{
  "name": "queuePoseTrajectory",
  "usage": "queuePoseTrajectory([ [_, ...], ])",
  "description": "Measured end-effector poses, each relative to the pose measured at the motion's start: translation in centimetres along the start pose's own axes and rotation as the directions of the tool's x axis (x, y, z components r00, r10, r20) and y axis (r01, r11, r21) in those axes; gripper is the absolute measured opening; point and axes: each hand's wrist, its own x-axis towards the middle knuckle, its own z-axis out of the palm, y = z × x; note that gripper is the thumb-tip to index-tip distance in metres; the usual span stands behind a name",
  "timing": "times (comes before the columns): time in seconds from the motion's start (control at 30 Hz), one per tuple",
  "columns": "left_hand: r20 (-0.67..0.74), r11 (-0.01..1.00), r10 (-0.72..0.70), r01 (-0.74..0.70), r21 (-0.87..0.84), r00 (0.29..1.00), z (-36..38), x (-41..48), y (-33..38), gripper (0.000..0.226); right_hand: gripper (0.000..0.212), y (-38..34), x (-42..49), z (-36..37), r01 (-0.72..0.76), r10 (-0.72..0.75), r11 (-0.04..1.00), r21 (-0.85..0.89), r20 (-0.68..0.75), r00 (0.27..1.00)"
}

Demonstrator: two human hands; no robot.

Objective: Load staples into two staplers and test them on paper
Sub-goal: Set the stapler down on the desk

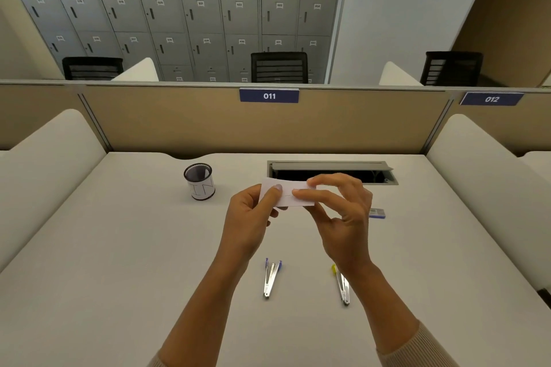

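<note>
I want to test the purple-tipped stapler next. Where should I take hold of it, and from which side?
Probably from above, near its closer end: the purple-tipped stapler has two metal arms that join there and splay toward the tips, so a pinch across the sides catches both. The left hand, the nearer one, now holds the paper.

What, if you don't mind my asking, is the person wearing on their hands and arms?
The left hand and the right hand are both bare: no gloves, rings or watch show. The forearms are uncovered too. The right sleeve is a beige ribbed knit that ends near the elbow. Only a sliver of the left sleeve shows at the bottom edge, in the same beige.
</note>
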Motion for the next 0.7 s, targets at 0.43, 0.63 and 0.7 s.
queuePoseTrajectory([
  [0.43, 0.035, 0.992, 0.065, -0.068, 0.107, 0.997, -0.5, 0.4, -0.7, 0.036, 0.022, -0.6, 0.4, 0.4, -0.612, 0.58, 0.672, 0.417, 0.216, 0.785],
  [0.63, 0.02, 0.984, 0.122, -0.124, 0.124, 0.992, 0.0, 0.8, -1.5, 0.038, 0.027, -0.8, 0.6, 0.6, -0.646, 0.622, 0.623, 0.441, 0.221, 0.751],
  [0.7, -0.002, 0.984, 0.123, -0.122, 0.128, 0.992, 0.1, 1.0, -1.8, 0.038, 0.025, -0.7, 0.6, 0.6, -0.656, 0.631, 0.612, 0.442, 0.226, 0.742],
])
